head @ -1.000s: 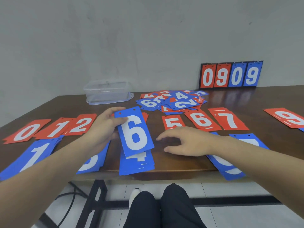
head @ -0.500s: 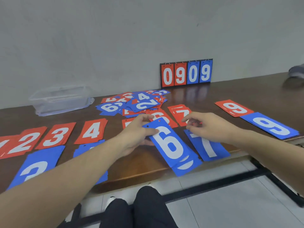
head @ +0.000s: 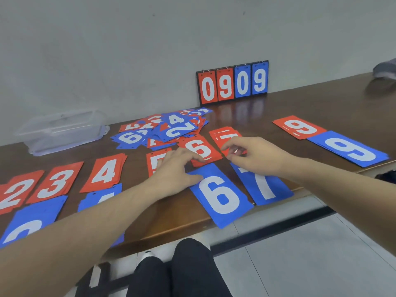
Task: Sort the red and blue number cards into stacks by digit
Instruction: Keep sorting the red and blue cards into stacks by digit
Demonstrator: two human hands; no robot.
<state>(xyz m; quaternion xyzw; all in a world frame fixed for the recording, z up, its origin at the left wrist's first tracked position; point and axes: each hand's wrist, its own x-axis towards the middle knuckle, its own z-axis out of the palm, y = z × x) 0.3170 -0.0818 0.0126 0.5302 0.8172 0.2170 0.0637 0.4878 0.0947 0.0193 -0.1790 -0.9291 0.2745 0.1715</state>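
Nearest to me, the blue 6 card (head: 220, 195) lies on its stack at the table (head: 321, 116) edge. My left hand (head: 174, 170) rests flat on its corner, holding nothing. My right hand (head: 255, 154) hovers loosely curled over the red 7 stack (head: 225, 136); whether it pinches a card I cannot tell. I judge that next I must reach the far mixed pile (head: 162, 129), whose digits partly hide each other.
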